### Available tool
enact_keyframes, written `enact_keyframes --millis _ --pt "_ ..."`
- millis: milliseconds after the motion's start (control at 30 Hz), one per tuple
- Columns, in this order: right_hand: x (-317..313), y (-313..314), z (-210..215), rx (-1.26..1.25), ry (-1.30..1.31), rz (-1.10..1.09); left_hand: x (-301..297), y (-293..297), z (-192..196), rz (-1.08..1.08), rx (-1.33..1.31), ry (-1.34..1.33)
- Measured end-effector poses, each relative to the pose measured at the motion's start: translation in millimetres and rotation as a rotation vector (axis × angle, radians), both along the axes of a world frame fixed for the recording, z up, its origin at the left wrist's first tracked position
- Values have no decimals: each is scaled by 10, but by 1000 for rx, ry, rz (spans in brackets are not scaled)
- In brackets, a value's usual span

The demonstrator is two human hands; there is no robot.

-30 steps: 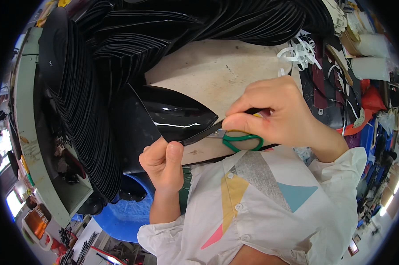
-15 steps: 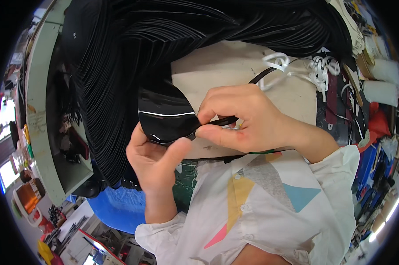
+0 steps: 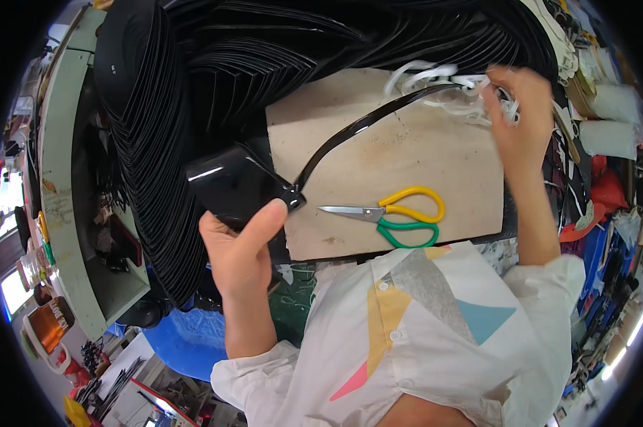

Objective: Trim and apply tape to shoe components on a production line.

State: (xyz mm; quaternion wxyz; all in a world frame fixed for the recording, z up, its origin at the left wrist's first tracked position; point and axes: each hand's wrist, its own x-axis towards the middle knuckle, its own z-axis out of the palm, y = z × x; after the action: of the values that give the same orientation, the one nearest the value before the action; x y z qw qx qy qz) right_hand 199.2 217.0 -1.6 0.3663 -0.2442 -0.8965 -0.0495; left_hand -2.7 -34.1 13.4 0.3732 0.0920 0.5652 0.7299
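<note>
My left hand [image 3: 243,245] grips a glossy black shoe upper piece [image 3: 232,186], thumb on top near the joint where a narrow black strap [image 3: 357,127] begins. The strap arches up to the right across a beige board. At its far end, my right hand [image 3: 524,117] is raised among loops of white tape [image 3: 446,84]. Its fingers are blurred and appear closed on the tape. A pair of scissors [image 3: 371,212], one handle yellow and one green, lies on the board between my hands, touched by neither.
Stacked black glossy pieces [image 3: 154,142] form a wall along the left and far sides of the beige board [image 3: 399,164]. A grey-green shelf [image 3: 69,156] stands on the left, above a blue stool [image 3: 182,341]. Maroon and white strips crowd the right side.
My right hand has left the black piece's joint and swung up and right to the white tape. The strap now stretches out in view, and the scissors lie uncovered. My left hand shifted slightly left.
</note>
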Motion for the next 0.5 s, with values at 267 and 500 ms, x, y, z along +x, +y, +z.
enact_keyframes --millis 267,500 --pt "250 -1146 -470 -460 -649 415 99 41 -172 -14 178 -59" --pt "124 -986 -308 -1047 -347 513 142 -81 -185 44 261 -85"
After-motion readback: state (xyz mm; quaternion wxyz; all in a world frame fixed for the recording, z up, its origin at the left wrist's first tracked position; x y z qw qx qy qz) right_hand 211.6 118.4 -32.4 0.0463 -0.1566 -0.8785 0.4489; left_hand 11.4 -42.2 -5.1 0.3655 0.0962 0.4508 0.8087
